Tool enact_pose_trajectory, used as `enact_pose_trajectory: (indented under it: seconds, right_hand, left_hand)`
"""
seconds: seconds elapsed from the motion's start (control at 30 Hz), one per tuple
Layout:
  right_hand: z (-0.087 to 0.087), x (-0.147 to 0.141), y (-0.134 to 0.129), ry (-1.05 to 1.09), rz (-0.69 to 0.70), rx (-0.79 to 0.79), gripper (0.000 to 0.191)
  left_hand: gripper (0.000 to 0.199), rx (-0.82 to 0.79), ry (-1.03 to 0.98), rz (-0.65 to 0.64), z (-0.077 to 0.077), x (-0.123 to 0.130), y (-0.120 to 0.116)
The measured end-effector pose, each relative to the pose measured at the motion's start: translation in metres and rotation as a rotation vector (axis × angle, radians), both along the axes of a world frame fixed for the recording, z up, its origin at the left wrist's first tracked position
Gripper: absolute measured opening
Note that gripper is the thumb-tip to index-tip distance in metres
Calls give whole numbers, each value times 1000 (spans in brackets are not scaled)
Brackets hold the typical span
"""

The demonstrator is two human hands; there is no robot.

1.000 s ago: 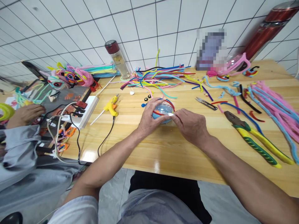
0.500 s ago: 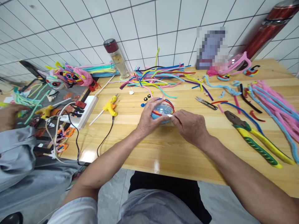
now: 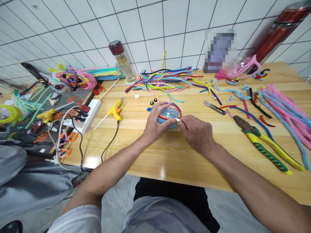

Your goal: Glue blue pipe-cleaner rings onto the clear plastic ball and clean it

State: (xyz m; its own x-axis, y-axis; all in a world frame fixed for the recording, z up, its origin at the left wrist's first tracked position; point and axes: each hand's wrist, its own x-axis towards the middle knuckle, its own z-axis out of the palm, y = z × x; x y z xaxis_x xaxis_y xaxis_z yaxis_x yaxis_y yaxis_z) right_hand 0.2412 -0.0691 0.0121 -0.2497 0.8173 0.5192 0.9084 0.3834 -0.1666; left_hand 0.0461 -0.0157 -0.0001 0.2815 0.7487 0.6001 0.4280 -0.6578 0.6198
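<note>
In the middle of the head view, my left hand (image 3: 156,119) is wrapped round a clear plastic cup-like shell (image 3: 168,113) ringed with light blue and red pipe cleaners. My right hand (image 3: 198,132) is closed in a pinch at the shell's near right edge. A small white piece (image 3: 177,119) shows between its fingertips and my left thumb. What the white piece belongs to is hidden. Just behind my left hand lie small black rings (image 3: 153,101) and a blue bead (image 3: 149,109).
A yellow glue gun (image 3: 115,110) and a power strip (image 3: 91,115) lie left. Thread snips (image 3: 215,107), pliers (image 3: 261,144) and pink and blue pipe cleaners (image 3: 286,113) lie right. A pipe-cleaner pile (image 3: 165,77) and a glass bottle (image 3: 122,61) stand behind. A co-worker's sleeve (image 3: 12,161) is at left.
My hands and the shell stay almost where they were. At far left, the co-worker's hand has withdrawn from view, showing a yellow-wrapped clear shell.
</note>
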Motion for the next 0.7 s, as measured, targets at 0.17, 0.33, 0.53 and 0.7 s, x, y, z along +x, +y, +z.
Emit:
enact_pose_trajectory:
  seconds: [0.17, 0.33, 0.53, 0.7]
  right_hand:
    - [-3, -2, 0, 23, 1, -7, 48]
    - [-4, -4, -1, 47, -7, -17, 46]
    - [2, 3, 2, 90, -51, 60, 43]
    - [2, 7, 4, 98, -30, 61, 43]
  left_hand:
    - [56, -18, -15, 17, 0, 1, -3]
    - [55, -25, -64, 22, -3, 3, -2]
    - [70, -28, -67, 32, -9, 0, 3]
    - [84, -99, -80, 35, -12, 0, 2]
